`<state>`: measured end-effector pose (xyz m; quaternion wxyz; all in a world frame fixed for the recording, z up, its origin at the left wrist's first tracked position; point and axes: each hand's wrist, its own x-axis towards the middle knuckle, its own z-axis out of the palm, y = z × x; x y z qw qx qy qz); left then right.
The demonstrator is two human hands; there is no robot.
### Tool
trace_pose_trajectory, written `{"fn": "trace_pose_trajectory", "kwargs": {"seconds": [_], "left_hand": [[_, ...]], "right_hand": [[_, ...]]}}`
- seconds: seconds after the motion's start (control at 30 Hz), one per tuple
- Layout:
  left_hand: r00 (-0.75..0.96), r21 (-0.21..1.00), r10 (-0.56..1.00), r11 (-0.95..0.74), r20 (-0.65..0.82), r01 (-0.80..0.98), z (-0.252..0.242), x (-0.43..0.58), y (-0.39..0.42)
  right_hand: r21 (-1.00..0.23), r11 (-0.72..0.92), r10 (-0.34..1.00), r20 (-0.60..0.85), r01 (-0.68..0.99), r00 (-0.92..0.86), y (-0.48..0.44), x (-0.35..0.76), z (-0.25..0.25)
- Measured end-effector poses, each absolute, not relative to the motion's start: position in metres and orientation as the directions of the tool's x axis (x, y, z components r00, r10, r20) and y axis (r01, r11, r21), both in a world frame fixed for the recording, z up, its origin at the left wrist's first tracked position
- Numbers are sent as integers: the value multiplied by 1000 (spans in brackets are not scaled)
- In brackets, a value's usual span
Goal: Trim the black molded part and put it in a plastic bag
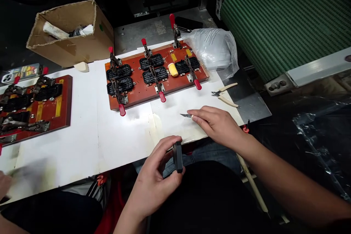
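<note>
Between the thumb and fingers of my left hand (156,177), a black plastic part (178,156) is held on edge, just off the table's front edge. My right hand (215,122) pinches a craft knife (186,115), its blade pointing left over the white table surface; the handle is mostly hidden by my fingers. Beyond both hands lies a reddish-brown fixture board (137,90) with red-handled toggle clamps (162,96) over several black plastic parts (155,75). A yellow-and-white cylindrical piece (173,70) rests on that board. Cream-handled nippers (225,94) lie spread to the right of it.
A second clamp board (63,98) is at the left, near a co-worker's blurred hand (4,184). Behind are a cardboard box (79,49), a phone (24,72) and a white block (81,67). A plastic bag (216,53) sits by the green conveyor (285,18).
</note>
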<state>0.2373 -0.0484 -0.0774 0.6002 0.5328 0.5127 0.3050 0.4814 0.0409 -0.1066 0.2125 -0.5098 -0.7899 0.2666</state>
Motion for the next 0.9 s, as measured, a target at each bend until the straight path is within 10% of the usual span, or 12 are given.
{"fn": "trace_pose_trajectory", "kwargs": {"seconds": [0.3, 0.43, 0.6, 0.9], "left_hand": [[260, 961, 931, 215, -255, 171, -83, 231, -50], [232, 959, 964, 63, -130, 275, -91, 229, -49], [209, 896, 978, -107, 16, 430, -100, 227, -46], [48, 907, 997, 36, -61, 420, -117, 206, -52]], "right_hand": [[-382, 320, 943, 41, 867, -330, 71, 503, -150], [-574, 322, 942, 119, 753, -313, 60, 487, -122], [-935, 92, 801, -135, 343, -584, 34, 438, -64], [-788, 296, 755, -153, 540, -637, 28, 446, -90]]}}
